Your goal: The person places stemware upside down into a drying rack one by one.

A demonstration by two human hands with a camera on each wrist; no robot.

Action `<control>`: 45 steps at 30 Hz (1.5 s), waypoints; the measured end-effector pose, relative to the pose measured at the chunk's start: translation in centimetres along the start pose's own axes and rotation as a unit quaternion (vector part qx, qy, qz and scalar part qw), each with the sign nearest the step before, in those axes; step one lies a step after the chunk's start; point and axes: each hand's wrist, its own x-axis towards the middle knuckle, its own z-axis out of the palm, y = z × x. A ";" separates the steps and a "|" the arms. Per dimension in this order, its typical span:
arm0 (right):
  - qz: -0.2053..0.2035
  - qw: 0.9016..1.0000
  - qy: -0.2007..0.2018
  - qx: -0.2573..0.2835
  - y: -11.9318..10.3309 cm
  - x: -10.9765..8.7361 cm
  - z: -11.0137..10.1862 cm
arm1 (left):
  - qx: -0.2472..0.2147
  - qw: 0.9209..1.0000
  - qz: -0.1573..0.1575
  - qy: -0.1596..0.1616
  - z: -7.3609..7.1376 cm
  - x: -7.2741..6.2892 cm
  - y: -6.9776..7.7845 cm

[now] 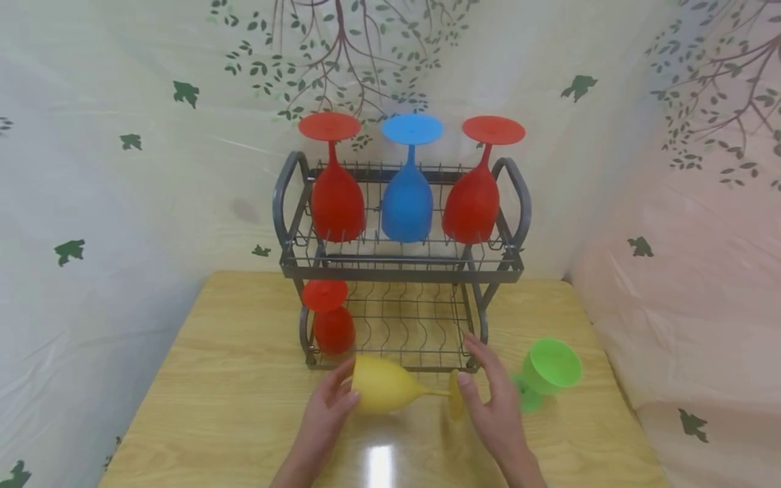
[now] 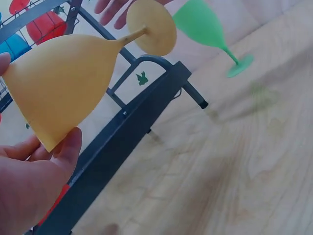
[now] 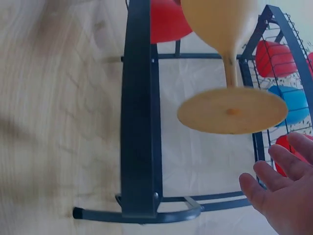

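Observation:
A yellow plastic goblet [image 1: 386, 386] lies sideways in the air in front of the rack, its foot toward the right. My left hand [image 1: 327, 411] grips it at the rim, thumb and fingers on either side of the bowl, as the left wrist view shows. Beside the goblet's foot [image 3: 232, 110] my right hand [image 1: 497, 411] is spread, its fingers apart from the foot in the right wrist view. To the right of that hand a green goblet [image 1: 552, 367] stands upright on the wooden table [image 1: 201, 400].
A dark two-tier dish rack [image 1: 403, 274] stands at the back. Upside down on its top tier are a red goblet [image 1: 337, 203], a blue goblet [image 1: 407, 203] and another red goblet [image 1: 472, 207]. One more red goblet [image 1: 333, 330] sits inverted at the lower left. Patterned sheeting [image 1: 152, 190] hangs behind.

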 end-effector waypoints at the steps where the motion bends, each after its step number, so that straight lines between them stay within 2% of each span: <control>1: 0.005 1.000 -0.005 0.004 0.0 -0.1 0.1 | -0.004 1.000 0.001 0.000 -0.1 -0.1 -0.1; 5: 0.022 0.999 -0.015 0.020 0.1 -0.7 0.6 | -0.043 0.999 0.003 0.003 -0.3 -0.3 -0.7; 9: 0.028 0.998 -0.008 0.050 0.1 -1.3 0.9 | -0.115 0.993 0.009 0.013 -0.6 -0.3 -1.2; 12: 0.059 0.996 -0.009 0.069 0.0 -1.6 1.1 | -0.168 0.985 0.025 0.005 -1.0 -0.2 -1.6; 16: 0.112 0.989 -0.030 0.093 0.0 -2.0 1.5 | -0.235 0.971 0.036 -0.022 -1.2 -0.3 -1.8; 21: 0.137 0.979 -0.053 0.141 0.2 -2.7 2.4 | -0.289 0.954 0.061 -0.058 -0.6 -0.3 -2.0; 24: 0.160 0.971 -0.066 0.167 0.2 -3.1 2.9 | -0.306 0.947 0.075 -0.066 -0.2 -0.1 -2.0; 28: 0.189 0.957 -0.089 0.200 0.1 -3.4 3.8 | -0.321 0.942 0.081 -0.058 0.5 0.0 -2.1; 34: 0.198 0.944 -0.099 0.244 -0.6 -3.1 5.0 | -0.338 0.936 0.079 -0.060 1.3 0.1 -2.4; 43: 0.219 0.934 -0.108 0.261 -1.7 -2.4 6.3 | -0.338 0.937 0.063 -0.058 2.4 0.2 -2.5; 45: 0.224 0.932 -0.108 0.264 -1.7 -2.3 6.4 | -0.331 0.940 0.060 -0.062 2.6 0.2 -2.4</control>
